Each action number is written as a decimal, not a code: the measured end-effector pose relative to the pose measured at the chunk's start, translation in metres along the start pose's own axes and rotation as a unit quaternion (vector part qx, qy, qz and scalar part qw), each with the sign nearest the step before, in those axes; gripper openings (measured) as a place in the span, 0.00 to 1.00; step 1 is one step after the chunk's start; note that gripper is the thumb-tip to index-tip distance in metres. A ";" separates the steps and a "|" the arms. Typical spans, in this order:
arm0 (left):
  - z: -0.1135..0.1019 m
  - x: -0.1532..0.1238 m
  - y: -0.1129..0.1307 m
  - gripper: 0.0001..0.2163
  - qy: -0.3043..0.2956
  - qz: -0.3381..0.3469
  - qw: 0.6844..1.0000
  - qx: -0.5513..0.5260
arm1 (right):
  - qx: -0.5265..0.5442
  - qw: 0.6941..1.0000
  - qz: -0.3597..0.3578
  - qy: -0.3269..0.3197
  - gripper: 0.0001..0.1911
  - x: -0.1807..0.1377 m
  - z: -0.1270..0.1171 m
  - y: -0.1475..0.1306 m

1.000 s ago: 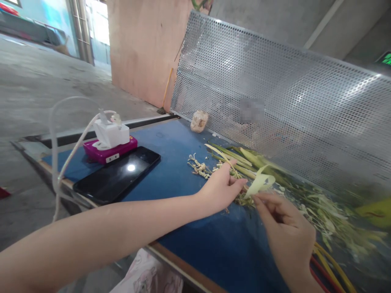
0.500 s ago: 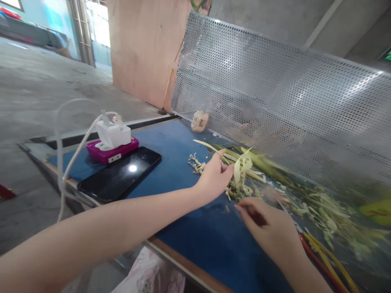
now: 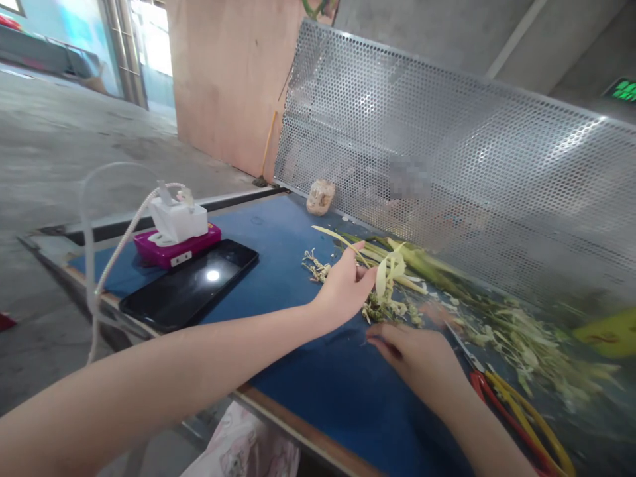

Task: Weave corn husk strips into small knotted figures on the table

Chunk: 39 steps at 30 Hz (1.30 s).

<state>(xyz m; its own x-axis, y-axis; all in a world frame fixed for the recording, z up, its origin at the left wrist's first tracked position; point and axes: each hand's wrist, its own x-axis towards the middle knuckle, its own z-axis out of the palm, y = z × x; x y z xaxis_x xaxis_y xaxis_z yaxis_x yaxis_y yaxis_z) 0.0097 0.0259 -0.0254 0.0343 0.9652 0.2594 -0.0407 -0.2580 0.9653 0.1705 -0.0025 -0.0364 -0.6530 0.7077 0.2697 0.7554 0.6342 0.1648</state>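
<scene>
My left hand reaches across the blue table, its fingers closed on a bundle of green plant stems beside a curled pale leaf strip. My right hand rests low on the table just in front of that bundle. Its fingers are curled and pinched together, and what they hold is hidden. Small dried bits lie left of my left hand.
A perforated metal screen stands along the table's far side. There is a black phone, a magenta power bank with a white charger and cable, and a pale lump. On the right are plant trimmings and red-and-yellow handled scissors.
My right hand let go of the pale leaf strip and dropped toward me onto the table. My left hand shifted slightly left with the stems, and the strip now curls upright.
</scene>
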 end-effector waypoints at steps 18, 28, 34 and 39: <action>0.004 0.003 -0.008 0.26 0.018 -0.038 0.999 -0.021 | 0.199 0.951 0.230 0.047 0.16 0.007 0.001 -0.013; 0.005 -0.004 -0.008 0.27 -0.035 -0.039 0.998 -0.041 | 0.302 0.910 0.260 0.116 0.19 0.009 -0.010 -0.020; 0.007 0.005 -0.003 0.23 0.020 -0.111 0.984 -0.136 | 0.336 0.899 0.267 0.090 0.16 0.003 -0.014 -0.021; 0.003 0.016 0.001 0.20 0.088 -0.133 0.974 -0.161 | 0.336 0.911 0.240 -0.026 0.15 0.002 -0.014 -0.020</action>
<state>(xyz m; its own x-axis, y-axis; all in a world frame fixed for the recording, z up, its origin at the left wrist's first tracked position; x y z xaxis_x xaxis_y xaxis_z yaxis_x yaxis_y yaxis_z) 0.0136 0.0406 -0.0204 -0.0831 0.9959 -0.0356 -0.3657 0.0028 0.9307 0.1550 -0.0185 -0.0264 -0.2720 0.9560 0.1102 0.7622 0.2840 -0.5818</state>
